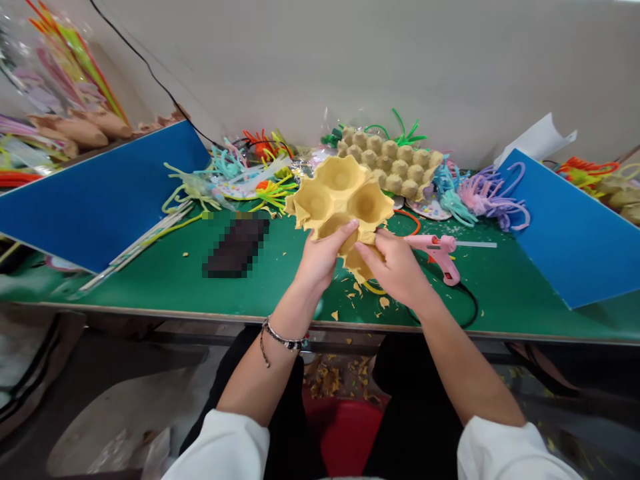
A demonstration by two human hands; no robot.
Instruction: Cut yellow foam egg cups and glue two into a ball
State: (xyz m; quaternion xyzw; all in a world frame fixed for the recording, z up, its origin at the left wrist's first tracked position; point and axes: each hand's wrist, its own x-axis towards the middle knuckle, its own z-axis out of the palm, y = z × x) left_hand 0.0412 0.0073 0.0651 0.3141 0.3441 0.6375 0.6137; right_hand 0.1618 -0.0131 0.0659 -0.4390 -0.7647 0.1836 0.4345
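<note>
A torn piece of yellowish egg carton (345, 190), with several cups facing me, is held up over the green table. My left hand (327, 250) grips its lower edge, thumb pressed on the near cup. Closed on the lower right edge is my right hand (395, 263), close beside the left one. Part of the carton hangs below, between the two hands. Small torn scraps (384, 302) lie on the table beneath. To the right of my right hand rests a pink hot glue gun (440, 255) with a glue stick in its back.
A larger egg carton (390, 160) leans behind, among bundles of coloured pipe cleaners (483, 193). Blue boards (110, 193) stand at left and right. A pixelated dark object (237, 247) lies left on the green table (165, 287). A red container (345, 433) with scraps sits below.
</note>
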